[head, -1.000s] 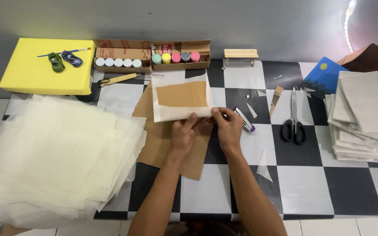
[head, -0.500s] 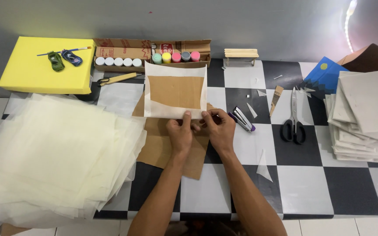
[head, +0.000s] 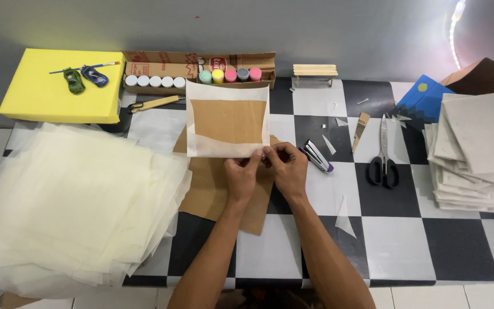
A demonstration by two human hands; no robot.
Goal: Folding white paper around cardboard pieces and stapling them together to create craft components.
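We find the left hand [head: 241,178] and right hand [head: 287,169] both pinching the near edge of a translucent paper pouch [head: 227,119] enclosing brown card, lying on a brown sheet [head: 218,191]. In our judgement the wrap is folded; its near edge remains unfastened. A stapler [head: 317,156] lies just right, scissors [head: 383,154] farther; paint pots [head: 201,77] stand beyond.

Black-and-white chequered tabletop [head: 407,240], flat yellow box [head: 58,88], brown card sheet in translucent white paper [head: 228,120], pale cream paper stack [head: 70,206], black-handled scissors [head: 384,154].
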